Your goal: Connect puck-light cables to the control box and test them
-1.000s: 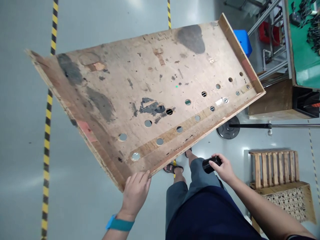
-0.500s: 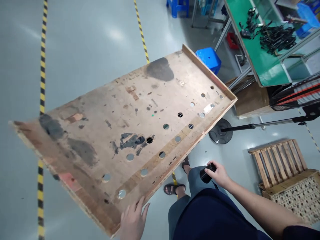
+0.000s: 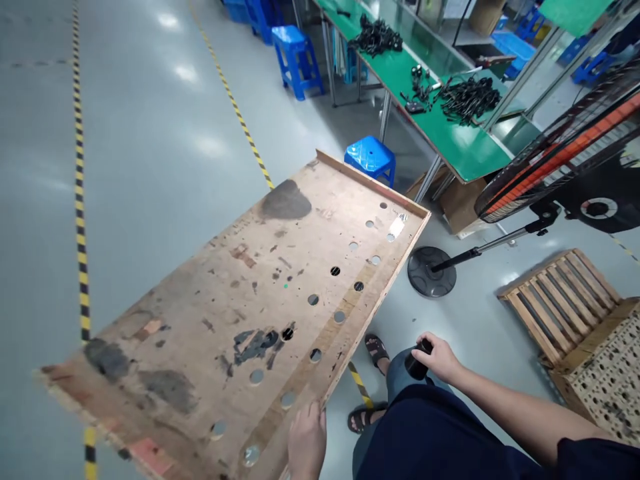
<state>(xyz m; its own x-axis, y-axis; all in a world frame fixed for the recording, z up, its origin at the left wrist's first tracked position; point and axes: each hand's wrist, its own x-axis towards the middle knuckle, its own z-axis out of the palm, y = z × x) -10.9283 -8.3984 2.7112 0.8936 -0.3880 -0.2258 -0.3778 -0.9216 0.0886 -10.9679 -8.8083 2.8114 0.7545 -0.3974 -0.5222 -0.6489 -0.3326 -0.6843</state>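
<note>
A large wooden board (image 3: 200, 267) with raised edges, two rows of round holes and dark stains slants across the middle. My left hand (image 3: 306, 440) is at its near edge, fingers over the rim and thumb on the outer side. The fingers look closed on that edge, though their undersides are hidden. To the right, in front of my thigh, my right hand (image 3: 440, 357) is closed around a black cylinder (image 3: 416, 364). Part of the cylinder is behind the fingers, and its exact kind does not show.
A fan (image 3: 565, 153) on a round base (image 3: 432, 272) stands at the right, near a wooden pallet (image 3: 565, 300). Beyond the board are a blue stool (image 3: 371, 159) and a green-topped workbench (image 3: 470, 157) with black cables (image 3: 467, 99). Striped tape (image 3: 80, 200) marks the floor.
The view has turned, so the board sits lower and more of the workbench and fan shows. My left hand is farther along the near edge, fingers closer together. My right hand still holds the cylinder.
</note>
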